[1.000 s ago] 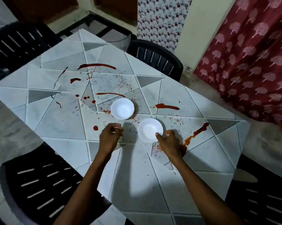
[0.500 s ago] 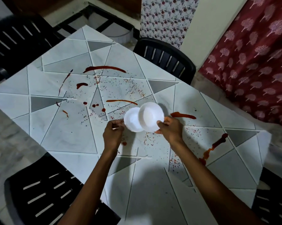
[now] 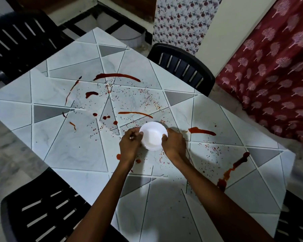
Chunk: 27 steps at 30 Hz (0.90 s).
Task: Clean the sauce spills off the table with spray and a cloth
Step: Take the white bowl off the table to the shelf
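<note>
Holding stacked bowls [image 3: 153, 137] between left hand [image 3: 129, 145] and right hand [image 3: 174, 145], a person clears the table [image 3: 77, 151]. Sauce [image 3: 202, 131] streaks lie beyond and beside the grip; lifting level avoids smearing.

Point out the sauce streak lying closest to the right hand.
It is the short thick red streak just right of the right hand, beside the white bowls. The other streaks lie farther up the table or near its right edge.

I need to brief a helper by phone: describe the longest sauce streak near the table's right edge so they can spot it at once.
Start at the tiled table and go to its right corner, past the right hand. The streak runs diagonally from that corner toward the person. Unlike the other bright red smears, it is dark and brownish, thick and lumpy, and widens into a blob at its near end.
</note>
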Tool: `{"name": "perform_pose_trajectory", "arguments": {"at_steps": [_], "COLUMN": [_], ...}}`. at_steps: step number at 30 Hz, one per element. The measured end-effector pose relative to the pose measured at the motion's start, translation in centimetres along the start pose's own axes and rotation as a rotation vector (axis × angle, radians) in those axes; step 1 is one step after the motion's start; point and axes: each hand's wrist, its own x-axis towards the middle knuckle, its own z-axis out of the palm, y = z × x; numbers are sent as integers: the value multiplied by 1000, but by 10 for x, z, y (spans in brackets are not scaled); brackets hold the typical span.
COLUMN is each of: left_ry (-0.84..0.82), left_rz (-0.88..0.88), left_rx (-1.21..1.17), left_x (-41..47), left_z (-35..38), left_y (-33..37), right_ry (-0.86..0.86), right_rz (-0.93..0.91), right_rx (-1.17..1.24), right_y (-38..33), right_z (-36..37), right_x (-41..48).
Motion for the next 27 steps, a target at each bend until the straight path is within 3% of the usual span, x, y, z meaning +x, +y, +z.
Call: {"name": "perform_pose_trajectory", "arguments": {"at_steps": [5,9,15,21,27], "left_ry": [-2,-12,-37,-55,-59], "left_rz": [146,129,121,102,102], "left_rx": [125,135,89,-41,-72], "left_x": [2,2,-11,-70,-167], "left_z": [-3,-8,-19,-41,-71], "left_y": [-6,-6,1,25,4], "right_ry": [67,62,40,58,50], "right_rz": [-66,-84,-10,-58,-112], "right_rx": [-22,-69,355,484,507], "right_y": [0,-4,-8,5,25], "right_z": [8,10,-10,-49,-57], "right_x": [-7,-8,-16,-75,-167]}}
